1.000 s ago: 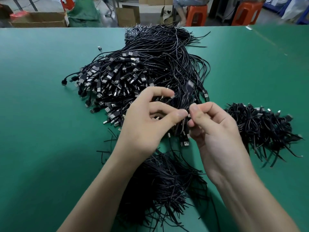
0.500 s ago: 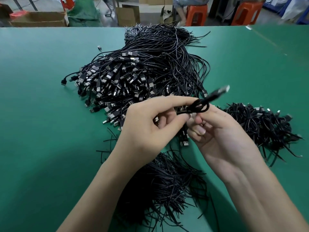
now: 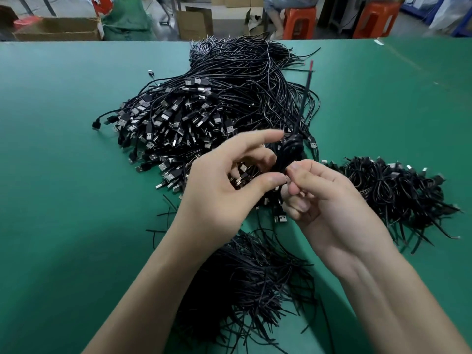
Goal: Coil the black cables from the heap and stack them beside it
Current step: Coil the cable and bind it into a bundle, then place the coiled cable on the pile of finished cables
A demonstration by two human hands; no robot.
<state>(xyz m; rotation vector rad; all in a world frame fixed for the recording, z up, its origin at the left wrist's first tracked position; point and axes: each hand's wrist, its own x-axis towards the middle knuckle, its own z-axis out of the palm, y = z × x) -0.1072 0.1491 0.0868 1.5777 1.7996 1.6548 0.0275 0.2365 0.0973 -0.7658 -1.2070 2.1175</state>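
Observation:
A large heap of black USB cables (image 3: 204,111) lies on the green table (image 3: 63,175). In front of it my right hand (image 3: 332,208) pinches a small coiled black cable (image 3: 290,153) at its lower edge. My left hand (image 3: 224,190) holds the coil from the left, with the thumb against its base and the index finger stretched over its top. A thin black tie end (image 3: 305,93) sticks up from the coil. A stack of coiled cables (image 3: 390,190) lies to the right of the heap.
A loose pile of thin black ties (image 3: 250,282) lies between my forearms near the table's front. Beyond the far table edge stand cardboard boxes (image 3: 58,29) and orange stools (image 3: 298,21), and a person sits there.
The cable in my hands has gone from a loose loop to a tighter coil. A straight tie end now points up from it, and my left index finger has stretched out.

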